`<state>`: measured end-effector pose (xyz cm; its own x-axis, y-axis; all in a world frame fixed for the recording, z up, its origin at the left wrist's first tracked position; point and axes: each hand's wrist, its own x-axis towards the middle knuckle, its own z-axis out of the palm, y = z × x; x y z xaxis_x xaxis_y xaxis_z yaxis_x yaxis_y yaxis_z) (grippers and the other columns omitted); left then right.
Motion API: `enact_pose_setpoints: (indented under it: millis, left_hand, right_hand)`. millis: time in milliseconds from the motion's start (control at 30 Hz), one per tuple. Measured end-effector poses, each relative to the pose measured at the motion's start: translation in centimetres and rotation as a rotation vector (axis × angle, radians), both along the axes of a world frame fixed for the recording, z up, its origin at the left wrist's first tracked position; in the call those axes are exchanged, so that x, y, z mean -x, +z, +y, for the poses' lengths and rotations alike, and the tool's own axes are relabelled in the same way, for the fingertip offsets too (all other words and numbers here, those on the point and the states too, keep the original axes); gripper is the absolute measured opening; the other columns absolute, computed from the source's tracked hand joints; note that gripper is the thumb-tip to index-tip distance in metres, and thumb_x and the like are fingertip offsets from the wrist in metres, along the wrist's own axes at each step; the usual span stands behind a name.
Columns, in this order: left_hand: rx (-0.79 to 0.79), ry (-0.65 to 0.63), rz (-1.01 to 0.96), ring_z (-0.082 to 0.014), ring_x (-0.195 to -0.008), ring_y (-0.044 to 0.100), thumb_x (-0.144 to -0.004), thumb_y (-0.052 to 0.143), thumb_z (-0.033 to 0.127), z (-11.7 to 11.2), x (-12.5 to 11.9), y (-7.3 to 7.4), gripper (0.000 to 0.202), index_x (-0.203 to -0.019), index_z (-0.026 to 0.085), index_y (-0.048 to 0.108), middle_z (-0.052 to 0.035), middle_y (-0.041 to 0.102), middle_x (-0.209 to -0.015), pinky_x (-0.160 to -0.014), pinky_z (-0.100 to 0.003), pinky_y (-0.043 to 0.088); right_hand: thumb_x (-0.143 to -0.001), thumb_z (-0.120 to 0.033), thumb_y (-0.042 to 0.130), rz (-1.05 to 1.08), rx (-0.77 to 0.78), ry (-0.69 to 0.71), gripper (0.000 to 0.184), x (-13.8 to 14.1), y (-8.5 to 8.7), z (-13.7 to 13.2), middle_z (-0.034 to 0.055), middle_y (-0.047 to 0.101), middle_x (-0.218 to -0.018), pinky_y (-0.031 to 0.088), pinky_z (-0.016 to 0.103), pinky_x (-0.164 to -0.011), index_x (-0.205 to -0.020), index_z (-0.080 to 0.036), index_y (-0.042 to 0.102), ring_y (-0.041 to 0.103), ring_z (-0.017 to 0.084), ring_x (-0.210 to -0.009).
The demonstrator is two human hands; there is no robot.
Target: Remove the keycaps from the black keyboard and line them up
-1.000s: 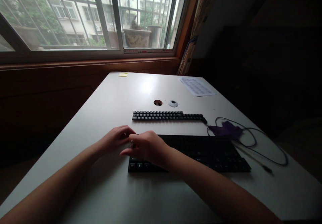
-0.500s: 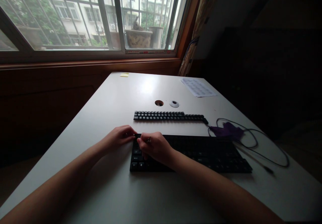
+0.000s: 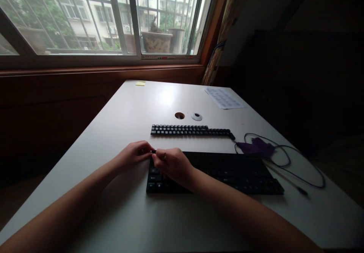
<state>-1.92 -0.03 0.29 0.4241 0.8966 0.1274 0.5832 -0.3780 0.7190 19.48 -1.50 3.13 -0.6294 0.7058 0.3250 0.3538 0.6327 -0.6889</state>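
Note:
A black keyboard (image 3: 241, 171) lies flat across the near part of the white desk. At its far left corner my left hand (image 3: 139, 151) has its fingers bent and drawn together, with the tips against that corner. Close beside it, my right hand (image 3: 172, 162) is closed over the keyboard's left end, thumb and forefinger pinched. A tiny dark piece shows between the two hands' fingertips; its kind is too small to tell. Several keys (image 3: 153, 178) with pale marks show below my right hand. Behind the keyboard stand rows of loose black keycaps (image 3: 182, 130).
A purple cloth (image 3: 257, 147) and a looped black cable (image 3: 287, 158) lie at the right. Farther back are a round cable hole (image 3: 179, 116), a white ring cover (image 3: 196, 116), printed sheets (image 3: 224, 98) and a yellow sticky note (image 3: 140, 83). A barred window (image 3: 113, 18) stands beyond the desk.
My right hand has shifted slightly left, nearer my left fingertips, where a small dark piece now shows. My left hand and the keyboard stay nearly in place.

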Motion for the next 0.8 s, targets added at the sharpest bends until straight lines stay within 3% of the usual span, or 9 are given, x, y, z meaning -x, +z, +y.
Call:
enact_pose_setpoints:
  millis: [100,200,467,633,800]
  left_hand:
    - [0.000,-0.003,-0.003,-0.0163,-0.074,0.060,-0.083,0.059,0.024,0.0,0.1,0.1,0.012,-0.087,0.016,0.066,-0.0022,0.068,-0.082,-0.066,-0.024,0.046]
    - [0.001,-0.005,-0.007,-0.0167,-0.076,0.061,-0.082,0.058,0.022,0.0,0.1,0.1,0.011,-0.087,0.016,0.067,-0.0022,0.068,-0.083,-0.068,-0.024,0.046]
    - [0.013,-0.003,-0.017,-0.0168,-0.075,0.062,-0.087,0.061,0.033,0.1,0.1,-0.3,0.018,-0.093,0.017,0.068,-0.0039,0.069,-0.086,-0.067,-0.025,0.048]
    - [0.022,-0.004,-0.021,-0.0164,-0.074,0.063,-0.088,0.061,0.032,0.1,0.1,-0.3,0.017,-0.095,0.017,0.068,-0.0036,0.068,-0.085,-0.066,-0.025,0.048]
    - [0.010,-0.014,-0.013,-0.0147,-0.072,0.060,-0.090,0.060,0.031,0.0,0.0,-0.2,0.017,-0.096,0.017,0.067,-0.0030,0.065,-0.084,-0.066,-0.025,0.047]
  right_hand:
    - [-0.089,-0.025,0.055,-0.106,-0.149,-0.026,0.028,0.9,1.2,0.4,-0.0052,0.047,-0.048,0.027,0.022,-0.049,-0.061,-0.019,0.053,0.039,0.007,-0.044]
    - [-0.089,-0.026,0.055,-0.145,-0.189,-0.013,0.031,1.0,1.8,0.5,-0.0045,0.048,-0.049,0.026,0.023,-0.050,-0.059,-0.018,0.053,0.038,0.007,-0.045]
    - [-0.096,-0.032,0.049,0.007,0.076,0.045,0.038,-1.7,0.5,-0.5,-0.0031,0.056,-0.050,0.037,0.020,-0.050,-0.060,-0.019,0.051,0.049,0.007,-0.045]
    - [-0.098,-0.045,0.043,0.162,0.358,-0.115,0.041,-3.3,-0.9,-0.6,-0.0022,0.059,-0.051,0.041,0.019,-0.044,-0.071,-0.017,0.058,0.057,0.009,-0.042]
    - [-0.095,-0.048,0.051,0.234,0.410,-0.107,0.038,-4.0,-1.8,-0.7,-0.0009,0.063,-0.055,0.046,0.020,-0.047,-0.076,-0.016,0.061,0.062,0.011,-0.046]
